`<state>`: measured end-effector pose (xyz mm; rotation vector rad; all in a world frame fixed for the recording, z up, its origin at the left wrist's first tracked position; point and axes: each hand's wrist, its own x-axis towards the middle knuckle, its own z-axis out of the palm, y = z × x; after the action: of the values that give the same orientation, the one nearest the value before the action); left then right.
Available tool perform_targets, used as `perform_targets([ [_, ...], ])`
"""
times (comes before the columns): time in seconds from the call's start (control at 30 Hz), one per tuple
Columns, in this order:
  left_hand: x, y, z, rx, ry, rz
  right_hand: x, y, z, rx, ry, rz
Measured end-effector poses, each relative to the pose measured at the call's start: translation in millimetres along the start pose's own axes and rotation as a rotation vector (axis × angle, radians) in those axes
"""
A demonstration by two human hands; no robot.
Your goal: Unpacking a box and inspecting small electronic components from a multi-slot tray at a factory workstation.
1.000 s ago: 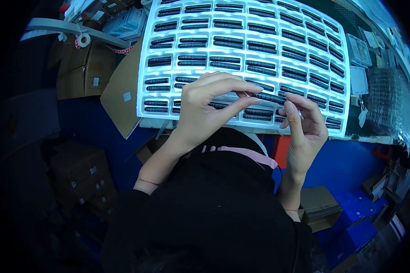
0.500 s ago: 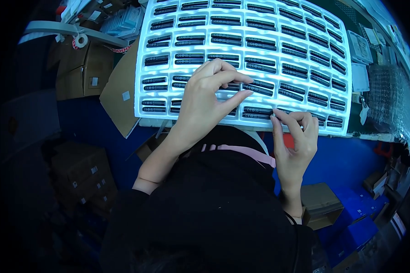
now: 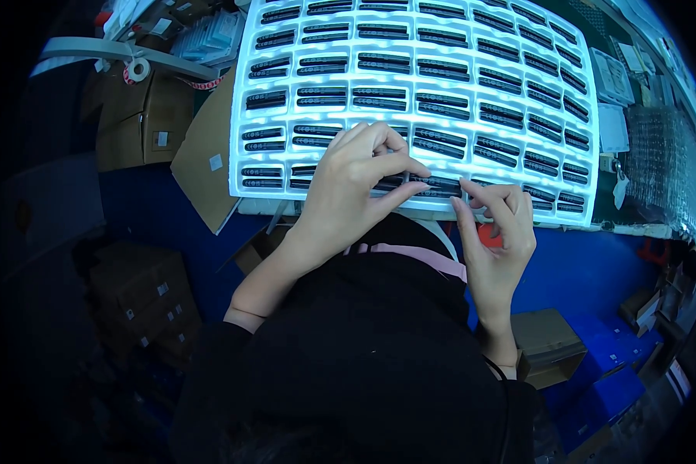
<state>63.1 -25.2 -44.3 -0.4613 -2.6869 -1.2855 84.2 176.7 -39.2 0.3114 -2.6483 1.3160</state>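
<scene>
A large white foam tray [image 3: 348, 112] with rows of pockets lies on the bench before me, each pocket filled with dark ribbed strip parts [image 3: 441, 104]. My left hand [image 3: 348, 189] rests on the tray's near rows, its thumb and forefinger pinching a dark strip part [image 3: 437, 184] at the front edge. My right hand [image 3: 499, 232] is beside it at the tray's near edge, fingers curled, fingertips touching the same strip's right end. My hands hide part of the near row.
Brown cardboard boxes [image 3: 139, 116] and a loose cardboard sheet [image 3: 205, 158] sit at the left, with a tape roll [image 3: 138, 69]. Bubble wrap [image 3: 661, 166] lies at the right. Below the blue bench front are more cartons [image 3: 549, 344] and blue boxes [image 3: 619, 383].
My right hand has slid down from the tray to its near edge. My left hand has stayed on the near rows, fingers shifting slightly to pinch the strip.
</scene>
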Motion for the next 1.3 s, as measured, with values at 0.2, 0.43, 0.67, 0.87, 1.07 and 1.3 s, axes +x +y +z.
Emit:
perform_targets([
  [0.2,-0.1,-1.5,-2.5,-0.058,-0.039,-0.035,4.4,-4.0,1.7,0.096,0.051,-0.019],
  [0.43,0.4,5.8,-6.9,-0.218,0.018,0.046,4.4,-6.9,-3.7,0.497,0.107,0.126],
  [0.67,2.3,16.2,-15.7,-0.339,0.068,0.149,4.0,-8.6,-11.7,0.697,0.130,0.145],
  [0.87,2.1,19.2,-16.3,-0.374,0.071,0.112,2.6,-6.5,-13.3,0.688,0.116,0.115],
  [1.07,1.9,19.8,-16.6,-0.399,0.064,0.098,1.9,-6.8,-14.0,0.719,0.122,0.113],
  [1.3,-0.2,28.1,-14.3,-0.575,-0.010,-0.038,2.5,-11.6,-12.6,0.666,0.128,0.084],
])
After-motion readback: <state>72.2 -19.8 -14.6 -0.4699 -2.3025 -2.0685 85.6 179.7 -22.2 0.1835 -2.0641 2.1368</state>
